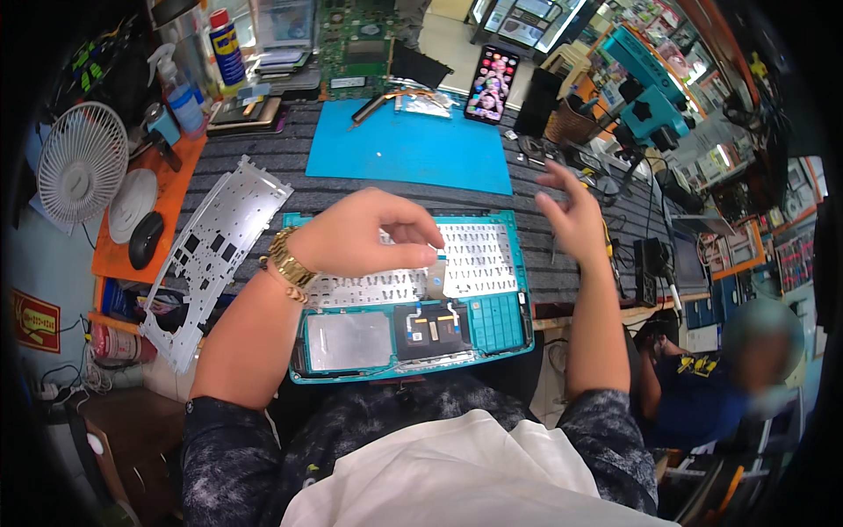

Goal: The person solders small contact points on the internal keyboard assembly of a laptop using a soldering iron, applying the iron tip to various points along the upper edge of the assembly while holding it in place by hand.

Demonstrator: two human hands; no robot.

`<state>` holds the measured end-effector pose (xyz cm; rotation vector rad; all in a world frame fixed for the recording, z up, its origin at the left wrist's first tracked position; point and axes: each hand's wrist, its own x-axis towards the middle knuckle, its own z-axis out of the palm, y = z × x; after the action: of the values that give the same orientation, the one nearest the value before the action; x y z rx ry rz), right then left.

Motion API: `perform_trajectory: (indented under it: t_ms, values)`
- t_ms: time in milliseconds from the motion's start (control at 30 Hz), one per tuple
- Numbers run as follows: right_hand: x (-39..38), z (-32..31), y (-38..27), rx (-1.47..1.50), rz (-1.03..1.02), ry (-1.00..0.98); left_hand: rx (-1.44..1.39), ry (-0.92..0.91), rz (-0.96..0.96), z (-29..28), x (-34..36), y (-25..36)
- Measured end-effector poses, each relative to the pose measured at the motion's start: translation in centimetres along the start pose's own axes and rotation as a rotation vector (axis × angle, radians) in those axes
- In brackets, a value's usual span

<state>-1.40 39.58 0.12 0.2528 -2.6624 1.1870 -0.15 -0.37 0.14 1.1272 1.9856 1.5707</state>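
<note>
Over ribbed mat, curls left hand, can't tell if gripping; spreads right hand — could tear ribbon cable by tugging.

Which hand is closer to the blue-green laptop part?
Left. The left hand is over the blue-green laptop part, toward its upper left; the right hand is out past its right edge, not touching it.

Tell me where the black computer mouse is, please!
In the head view, the black mouse is over on the left, on the orange surface, just below the round white base of the fan.
</note>
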Motion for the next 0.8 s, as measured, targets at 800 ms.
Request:
perform_trajectory:
  t_ms: [800]
  values:
    - [-19.7,-18.3,16.6,0.876,0.443,0.91,0.034,0.219,0.012,2.0,-3.5,2.0]
